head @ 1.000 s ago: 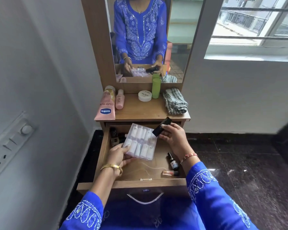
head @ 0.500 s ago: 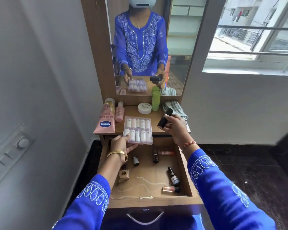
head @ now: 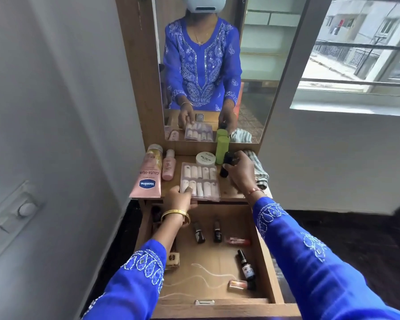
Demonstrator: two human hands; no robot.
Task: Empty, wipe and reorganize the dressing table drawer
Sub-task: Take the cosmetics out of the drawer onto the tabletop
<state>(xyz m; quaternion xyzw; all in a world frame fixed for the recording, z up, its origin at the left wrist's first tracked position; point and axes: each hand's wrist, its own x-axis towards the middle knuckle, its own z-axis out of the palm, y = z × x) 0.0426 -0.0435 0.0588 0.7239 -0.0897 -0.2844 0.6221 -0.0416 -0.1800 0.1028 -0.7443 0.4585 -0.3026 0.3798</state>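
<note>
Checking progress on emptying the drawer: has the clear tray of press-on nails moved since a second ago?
Yes. The press-on nail tray went from above the open drawer up onto the tabletop, beside the Vaseline tube, left hand still on it.

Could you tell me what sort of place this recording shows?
Most likely a bedroom or dressing corner at home: a narrow wooden dressing table with a tall mirror, cosmetics such as a Vaseline tube, and an open drawer of small bottles.

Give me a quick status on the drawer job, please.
Left hand setting nail pack on tabletop; right hand holding black bottle. Drawer open, small bottles inside. Nothing blocking.
</note>
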